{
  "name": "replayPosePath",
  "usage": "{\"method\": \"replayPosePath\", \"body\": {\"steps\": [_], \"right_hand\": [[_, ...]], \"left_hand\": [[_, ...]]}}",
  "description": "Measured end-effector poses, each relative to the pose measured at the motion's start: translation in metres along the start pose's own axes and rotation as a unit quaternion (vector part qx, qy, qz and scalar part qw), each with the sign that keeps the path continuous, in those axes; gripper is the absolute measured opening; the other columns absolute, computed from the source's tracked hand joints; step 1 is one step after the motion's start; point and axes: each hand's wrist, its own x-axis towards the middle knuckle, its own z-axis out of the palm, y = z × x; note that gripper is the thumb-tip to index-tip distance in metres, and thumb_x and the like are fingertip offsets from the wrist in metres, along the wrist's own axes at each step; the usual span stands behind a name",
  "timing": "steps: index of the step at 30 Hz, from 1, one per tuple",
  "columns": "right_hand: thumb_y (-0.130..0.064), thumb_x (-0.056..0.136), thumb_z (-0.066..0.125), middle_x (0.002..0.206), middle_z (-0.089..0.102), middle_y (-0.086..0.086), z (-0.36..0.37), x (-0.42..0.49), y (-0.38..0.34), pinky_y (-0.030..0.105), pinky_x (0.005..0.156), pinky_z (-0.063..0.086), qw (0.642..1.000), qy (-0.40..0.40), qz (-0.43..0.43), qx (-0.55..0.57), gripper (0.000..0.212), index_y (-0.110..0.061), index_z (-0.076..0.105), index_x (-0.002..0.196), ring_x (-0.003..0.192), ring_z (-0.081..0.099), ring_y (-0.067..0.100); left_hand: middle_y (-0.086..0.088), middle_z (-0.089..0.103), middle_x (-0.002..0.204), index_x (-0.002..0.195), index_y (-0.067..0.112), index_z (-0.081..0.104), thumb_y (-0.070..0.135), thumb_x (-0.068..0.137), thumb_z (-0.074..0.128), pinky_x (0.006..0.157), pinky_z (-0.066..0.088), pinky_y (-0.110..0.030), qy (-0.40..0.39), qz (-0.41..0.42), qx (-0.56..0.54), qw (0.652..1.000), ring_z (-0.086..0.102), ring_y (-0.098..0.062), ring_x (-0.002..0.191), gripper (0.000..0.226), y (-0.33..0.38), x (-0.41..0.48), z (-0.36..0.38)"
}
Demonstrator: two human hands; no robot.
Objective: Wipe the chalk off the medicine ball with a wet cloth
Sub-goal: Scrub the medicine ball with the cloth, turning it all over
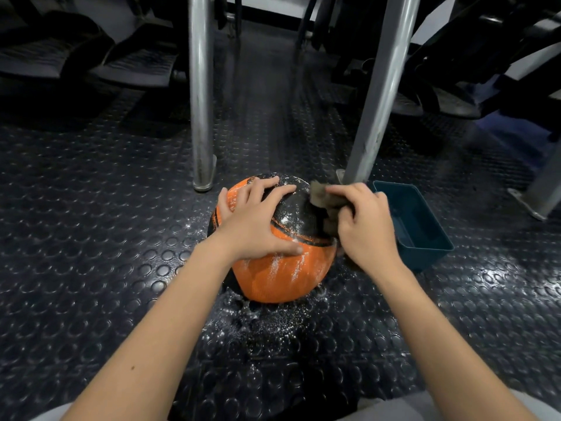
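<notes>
Ball [282, 268] on floor [91, 268] between knees. Left hand [255, 226] flat on top, fingers spread, steadying. Right hand [364, 229] grips cloth [323, 197], fingers curled round it, pressed to black panel. Wiping looks early: white chalk streaks on orange front, specks on black, spill on floor. Tub [425, 247] just beside right hand; poles [200, 117] close behind; room open toward left.

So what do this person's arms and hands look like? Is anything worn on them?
Nothing is worn. The left hand and right hand are bare, with no gloves, rings or watch to see. The forearms are bare too, with no sleeves reaching them. Pale grey fabric shows at the bottom edge; whether it is sleeve or trouser I cannot tell.
</notes>
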Motion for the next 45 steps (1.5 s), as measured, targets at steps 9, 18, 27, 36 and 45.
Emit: {"method": "replayPosePath", "body": {"steps": [9, 18, 27, 36, 45], "right_hand": [[0.009, 0.082, 0.047, 0.102, 0.055, -0.015, 0.011, -0.007, 0.014, 0.000, 0.080, 0.024, 0.997, -0.042, 0.003, 0.057, 0.046, -0.022, 0.068, 0.108, 0.095, 0.050, 0.023], [0.008, 0.083, 0.046, 0.111, 0.058, -0.009, 0.001, -0.010, 0.006, 0.003, 0.082, 0.026, 0.999, 0.021, -0.024, 0.043, 0.046, -0.018, 0.065, 0.115, 0.094, 0.040, 0.017], [0.007, 0.075, 0.054, 0.102, 0.065, -0.001, -0.003, -0.014, 0.005, 0.035, 0.073, 0.046, 0.990, 0.091, -0.104, -0.040, 0.037, -0.014, 0.074, 0.099, 0.085, 0.042, 0.024], [0.002, 0.076, 0.047, 0.103, 0.064, -0.001, 0.009, -0.018, 0.017, 0.038, 0.077, 0.048, 0.993, 0.109, -0.034, -0.027, 0.039, -0.015, 0.073, 0.100, 0.087, 0.040, 0.021], [0.003, 0.080, 0.050, 0.098, 0.064, -0.002, 0.004, -0.014, 0.024, 0.039, 0.080, 0.046, 0.997, 0.013, -0.063, -0.033, 0.035, -0.016, 0.076, 0.092, 0.088, 0.042, 0.024]], "left_hand": [[0.016, 0.013, 0.149, 0.143, 0.048, 0.021, 0.065, 0.063, 0.072, 0.110, -0.017, -0.054, 0.024, -0.003, 0.038, 0.999, 0.005, -0.009, 0.141, 0.096, -0.006, -0.007, -0.010], [0.021, 0.018, 0.146, 0.139, 0.054, 0.024, 0.055, 0.062, 0.079, 0.110, -0.016, -0.053, -0.002, -0.043, -0.010, 0.999, 0.016, -0.010, 0.140, 0.094, -0.012, -0.017, -0.019], [0.020, 0.018, 0.146, 0.139, 0.052, 0.026, 0.055, 0.062, 0.080, 0.109, -0.015, -0.055, -0.005, -0.041, -0.024, 0.999, 0.016, -0.009, 0.140, 0.094, -0.011, -0.016, -0.017], [0.020, 0.016, 0.146, 0.139, 0.052, 0.027, 0.049, 0.062, 0.082, 0.110, -0.015, -0.053, -0.008, -0.037, -0.055, 0.998, 0.011, -0.009, 0.140, 0.095, -0.009, -0.015, -0.013], [0.020, 0.015, 0.146, 0.139, 0.051, 0.026, 0.048, 0.063, 0.082, 0.111, -0.014, -0.054, -0.011, -0.040, -0.071, 0.997, 0.010, -0.010, 0.141, 0.094, -0.008, -0.015, -0.013]]}}
